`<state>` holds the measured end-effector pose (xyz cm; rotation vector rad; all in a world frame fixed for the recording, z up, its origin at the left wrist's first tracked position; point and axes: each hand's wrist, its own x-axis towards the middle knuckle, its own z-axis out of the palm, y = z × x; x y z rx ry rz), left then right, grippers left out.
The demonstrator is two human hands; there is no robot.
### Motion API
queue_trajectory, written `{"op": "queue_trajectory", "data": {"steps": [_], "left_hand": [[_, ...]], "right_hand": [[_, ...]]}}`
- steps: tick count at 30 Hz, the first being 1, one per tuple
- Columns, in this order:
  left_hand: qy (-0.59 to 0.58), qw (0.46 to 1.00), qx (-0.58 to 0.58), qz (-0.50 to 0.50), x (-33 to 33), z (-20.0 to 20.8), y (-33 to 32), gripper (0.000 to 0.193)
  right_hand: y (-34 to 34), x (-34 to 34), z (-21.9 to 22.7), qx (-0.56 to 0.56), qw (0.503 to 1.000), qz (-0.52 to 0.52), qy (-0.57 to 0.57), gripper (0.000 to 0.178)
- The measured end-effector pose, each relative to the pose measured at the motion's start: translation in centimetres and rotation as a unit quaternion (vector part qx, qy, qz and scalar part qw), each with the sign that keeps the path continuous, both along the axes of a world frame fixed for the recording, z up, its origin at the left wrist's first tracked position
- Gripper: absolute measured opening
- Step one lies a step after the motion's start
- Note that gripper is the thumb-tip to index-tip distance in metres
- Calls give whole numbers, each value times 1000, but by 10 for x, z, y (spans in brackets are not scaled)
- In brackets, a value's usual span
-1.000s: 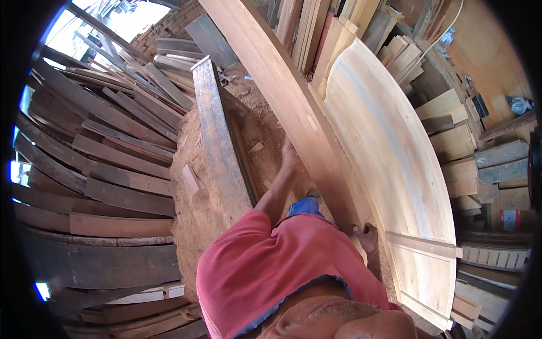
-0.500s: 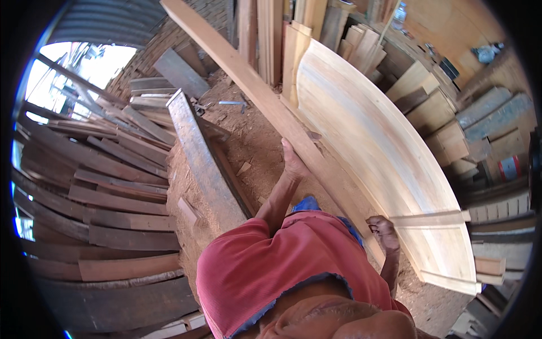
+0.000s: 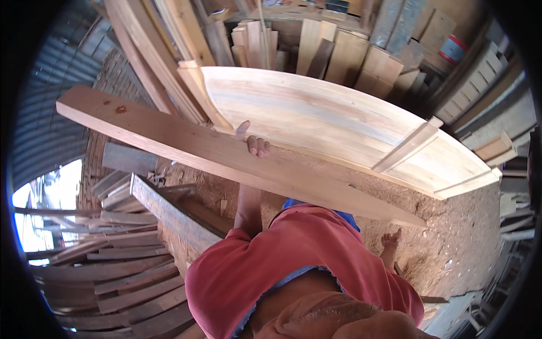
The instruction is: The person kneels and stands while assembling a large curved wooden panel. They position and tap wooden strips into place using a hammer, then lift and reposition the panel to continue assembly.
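Long plank (image 3: 305, 178): aslant before red-shirted torso (image 3: 282, 243), seen against sawdust-strewn floor (image 3: 457, 237). Left hand (image 3: 257, 145): one digit raised, other fingers bent together over plank's far edge. Right hand (image 3: 390, 239): just beside plank's right end; grip cannot tell. Pale curved panel (image 3: 316, 116): along floor's far edge. Weathered beam (image 3: 172, 208): floor's left edge.

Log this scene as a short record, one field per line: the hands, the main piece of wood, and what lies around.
Left hand: fingers over the far edge of the long plank, forearm passing beneath it
Right hand: near the plank's right end; contact unclear
Plank: slanting across the view, knots toward its left end
Beyond plank: curved pale panel with a crossbar
Left side: weathered beam, piled boards
Ground: sawdust-covered
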<state>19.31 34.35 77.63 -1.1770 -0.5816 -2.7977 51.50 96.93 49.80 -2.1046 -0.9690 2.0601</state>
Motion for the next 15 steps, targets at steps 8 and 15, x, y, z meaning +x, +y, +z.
{"op": "queue_trajectory", "data": {"steps": [8, 15], "left_hand": [[-26, 997, -76, 17, -33, 52, 35, 61], [-82, 993, -83, 29, -41, 83, 61, 59]], "right_hand": [[-30, -72, 31, -105, 947, -168, 252, 104], [12, -129, 36, -134, 941, -136, 279, 65]]}}
